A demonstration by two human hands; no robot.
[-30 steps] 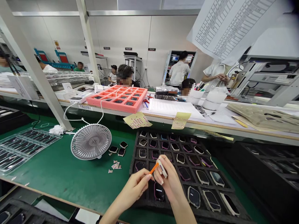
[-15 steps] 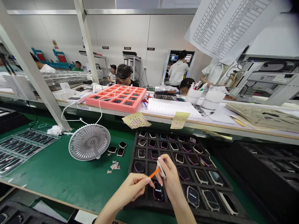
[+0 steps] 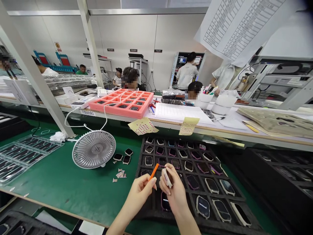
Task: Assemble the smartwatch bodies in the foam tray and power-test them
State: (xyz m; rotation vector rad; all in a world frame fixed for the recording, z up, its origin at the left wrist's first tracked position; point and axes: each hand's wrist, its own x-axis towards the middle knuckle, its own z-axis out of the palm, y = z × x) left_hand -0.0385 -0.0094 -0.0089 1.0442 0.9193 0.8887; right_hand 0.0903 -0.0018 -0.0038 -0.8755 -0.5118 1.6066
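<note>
My left hand (image 3: 141, 191) pinches an orange stick (image 3: 154, 172), its tip pointing up and clear of the watch. My right hand (image 3: 174, 189) grips a pale-cased watch (image 3: 167, 178) on edge, its narrow side showing. Both hands are above a black foam tray (image 3: 156, 189) with rows of watches in its compartments. Just below my right hand, a purple-rimmed watch (image 3: 165, 203) with a lit screen is partly hidden by that hand.
A round fan (image 3: 94, 149) stands left on the green mat (image 3: 80, 186), near three loose watches (image 3: 126, 159) and small pale pieces (image 3: 120, 174). A pink tray (image 3: 122, 102) sits on the shelf. Black trays (image 3: 281, 182) lie at right; people sit and stand beyond.
The orange stick has come away from the watch and now points upward. My right hand has turned the watch and its fingers have curled round it.
</note>
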